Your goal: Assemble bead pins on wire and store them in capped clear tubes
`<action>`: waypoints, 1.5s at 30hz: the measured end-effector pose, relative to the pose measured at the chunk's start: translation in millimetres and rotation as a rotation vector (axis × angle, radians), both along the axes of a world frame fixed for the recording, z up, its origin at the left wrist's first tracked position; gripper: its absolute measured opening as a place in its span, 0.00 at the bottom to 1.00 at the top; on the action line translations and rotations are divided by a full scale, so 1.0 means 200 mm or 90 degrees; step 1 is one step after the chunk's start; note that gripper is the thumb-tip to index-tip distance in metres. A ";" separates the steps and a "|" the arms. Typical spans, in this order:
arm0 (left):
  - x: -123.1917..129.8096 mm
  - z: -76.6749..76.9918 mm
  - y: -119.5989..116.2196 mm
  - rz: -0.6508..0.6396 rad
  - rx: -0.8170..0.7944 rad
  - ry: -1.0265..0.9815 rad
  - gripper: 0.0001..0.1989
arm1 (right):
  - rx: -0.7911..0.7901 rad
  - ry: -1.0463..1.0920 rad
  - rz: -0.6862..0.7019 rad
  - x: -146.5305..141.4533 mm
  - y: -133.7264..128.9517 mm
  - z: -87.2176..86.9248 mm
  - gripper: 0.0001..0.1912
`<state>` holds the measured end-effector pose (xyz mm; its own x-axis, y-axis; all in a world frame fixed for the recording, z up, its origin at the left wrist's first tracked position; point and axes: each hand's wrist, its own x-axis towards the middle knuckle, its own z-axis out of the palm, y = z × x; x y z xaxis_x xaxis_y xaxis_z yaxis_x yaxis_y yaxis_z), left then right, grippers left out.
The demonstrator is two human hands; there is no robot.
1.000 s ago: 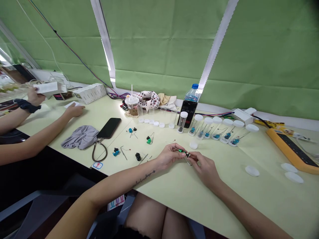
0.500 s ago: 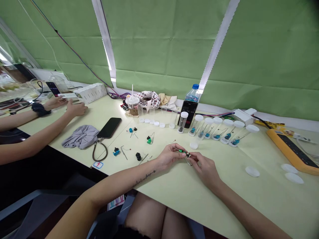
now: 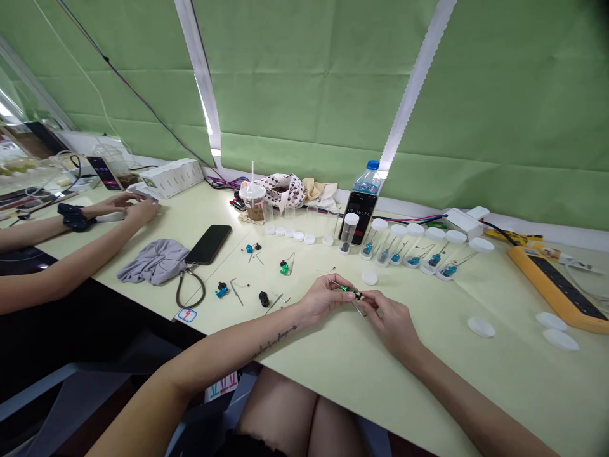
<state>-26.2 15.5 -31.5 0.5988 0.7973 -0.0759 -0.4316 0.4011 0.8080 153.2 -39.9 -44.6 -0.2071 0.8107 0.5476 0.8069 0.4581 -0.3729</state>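
Bright lt, glare @ blind gap [image 3: 204,109], dark top-R corner.

pale table [image 3: 518,362] | capped tubes [image 3: 416,246] | white lids [image 3: 481,327] | flat-lying phone [image 3: 209,244] | grey cloth [image 3: 155,261] | orange power strip [image 3: 528,262]

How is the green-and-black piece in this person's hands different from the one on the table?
The held piece is pinched between the left hand and right hand; the loose piece lies on the table. Fingers partly cover the held piece, while no hand covers the loose piece. Both show green and black.
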 end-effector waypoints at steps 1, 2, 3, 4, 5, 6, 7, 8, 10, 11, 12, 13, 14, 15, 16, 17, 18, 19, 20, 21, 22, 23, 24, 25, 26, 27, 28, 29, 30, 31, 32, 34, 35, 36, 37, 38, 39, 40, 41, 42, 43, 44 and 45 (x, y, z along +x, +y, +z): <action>0.00 0.00 0.00 -0.001 0.002 0.000 0.16 | -0.002 -0.001 0.000 0.00 0.00 0.00 0.11; 0.00 -0.01 0.00 -0.002 0.004 0.000 0.16 | -0.004 -0.001 0.001 0.00 0.00 0.00 0.11; 0.00 -0.01 0.00 -0.002 0.007 -0.001 0.16 | -0.007 -0.001 0.002 0.00 0.00 0.00 0.11; 0.00 -0.01 0.00 -0.003 0.008 -0.002 0.16 | -0.010 -0.002 0.002 0.00 0.00 0.00 0.11; 0.00 -0.01 0.00 -0.003 0.008 -0.003 0.16 | -0.012 -0.002 0.001 0.00 0.00 0.00 0.11; 0.00 -0.01 0.00 -0.003 0.007 -0.003 0.16 | -0.013 -0.003 0.002 0.00 0.00 0.00 0.11; 0.00 -0.01 0.00 -0.003 0.006 -0.003 0.16 | -0.015 -0.003 0.001 0.00 0.00 0.00 0.11; 0.00 -0.01 0.00 -0.003 0.004 -0.002 0.16 | -0.014 -0.004 0.001 0.00 0.00 0.00 0.11; 0.00 0.00 0.00 -0.003 0.004 0.000 0.16 | -0.015 -0.002 0.003 0.00 0.00 0.00 0.12; 0.00 0.00 0.00 -0.004 0.005 0.001 0.16 | -0.018 -0.001 0.004 0.00 0.00 0.00 0.12; 0.00 0.00 0.00 -0.004 0.007 0.001 0.16 | -0.021 -0.001 0.004 0.00 0.00 0.00 0.12; 0.00 0.00 0.00 -0.006 0.010 0.001 0.16 | -0.025 0.000 0.005 0.00 0.00 0.00 0.12; 0.00 0.00 0.00 -0.007 0.011 0.000 0.16 | -0.029 0.000 0.006 0.00 0.00 0.00 0.11; 0.00 0.00 0.00 -0.009 0.012 -0.001 0.16 | -0.032 0.001 0.006 0.00 0.00 0.00 0.11; 0.00 0.00 0.00 -0.011 0.013 -0.002 0.16 | -0.034 0.001 0.005 0.00 0.00 0.00 0.11; 0.00 0.01 0.00 -0.012 0.011 -0.002 0.16 | -0.034 0.002 0.005 0.00 0.00 0.00 0.11; 0.00 0.01 0.00 -0.011 0.008 -0.002 0.17 | -0.034 0.004 0.004 0.00 0.00 0.00 0.11; 0.00 0.01 0.00 -0.010 0.005 -0.002 0.17 | -0.035 0.006 0.004 0.00 0.00 0.00 0.11; 0.00 0.01 0.00 -0.006 0.000 -0.001 0.17 | -0.038 0.008 0.004 0.00 0.00 0.01 0.12; 0.00 0.01 0.00 -0.002 -0.004 0.000 0.18 | -0.040 0.012 0.004 0.00 0.00 0.01 0.12; 0.00 0.01 0.00 0.003 -0.007 0.001 0.18 | -0.040 0.016 0.004 0.00 0.00 0.01 0.13; 0.00 0.02 0.00 0.007 -0.010 0.001 0.18 | -0.039 0.021 0.001 0.00 0.00 0.01 0.13; 0.00 0.02 0.00 0.009 -0.013 0.002 0.18 | -0.037 0.024 -0.001 0.00 0.00 0.01 0.13; 0.00 0.02 0.00 0.011 -0.015 0.002 0.19 | -0.033 0.025 -0.004 0.00 0.00 0.00 0.13; 0.00 0.02 0.00 0.012 -0.016 0.001 0.19 | -0.029 0.025 -0.005 0.00 0.00 0.00 0.13; 0.00 0.02 0.00 0.011 -0.017 0.001 0.19 | -0.026 0.023 -0.004 0.00 0.00 0.00 0.12; 0.00 0.02 0.00 0.011 -0.017 0.001 0.19 | -0.025 0.020 -0.001 0.00 0.00 -0.01 0.12; 0.00 0.02 0.00 0.010 -0.017 0.001 0.19 | -0.024 0.018 0.002 0.01 0.00 -0.01 0.12; 0.00 0.02 0.00 0.008 -0.016 0.001 0.19 | -0.021 0.016 0.005 0.01 0.00 -0.01 0.12; 0.00 0.02 0.00 0.008 -0.015 0.001 0.19 | -0.019 0.015 0.006 0.01 0.00 -0.01 0.12; 0.00 0.02 0.00 0.008 -0.014 0.000 0.19 | -0.018 0.015 0.006 0.01 0.00 -0.01 0.12; 0.00 0.02 0.00 0.007 -0.013 0.001 0.19 | -0.011 0.015 0.005 0.01 0.00 -0.01 0.12; 0.00 0.02 0.00 0.007 -0.013 0.002 0.19 | -0.007 0.016 0.004 0.00 0.00 0.00 0.12; 0.00 0.02 0.00 0.006 -0.014 0.003 0.19 | -0.006 0.017 0.005 0.00 0.00 0.00 0.12; 0.00 0.03 0.00 0.006 -0.015 0.004 0.19 | -0.006 0.017 0.005 0.00 0.00 0.00 0.12; 0.00 0.03 0.00 0.006 -0.016 0.006 0.19 | -0.008 0.016 0.005 0.00 0.00 0.00 0.12; 0.00 0.03 0.00 0.007 -0.017 0.007 0.19 | -0.012 0.013 0.003 0.00 0.00 0.00 0.12; 0.00 0.03 -0.01 0.007 -0.017 0.008 0.19 | -0.017 0.009 0.000 0.00 0.00 0.00 0.12; 0.00 0.03 -0.01 0.008 -0.016 0.007 0.19 | -0.021 0.007 -0.002 0.00 0.00 0.00 0.12; 0.00 0.03 -0.01 0.008 -0.014 0.006 0.18 | -0.023 0.006 -0.001 0.00 0.00 0.00 0.12; 0.00 0.03 -0.01 0.009 -0.011 0.004 0.18 | -0.023 0.007 0.000 0.00 0.00 0.00 0.12; 0.00 0.03 -0.01 0.007 -0.009 0.002 0.18 | -0.023 0.007 0.003 0.00 0.00 0.00 0.12; 0.00 0.03 -0.01 0.006 -0.007 0.001 0.18 | -0.022 0.008 0.006 0.00 0.00 0.00 0.12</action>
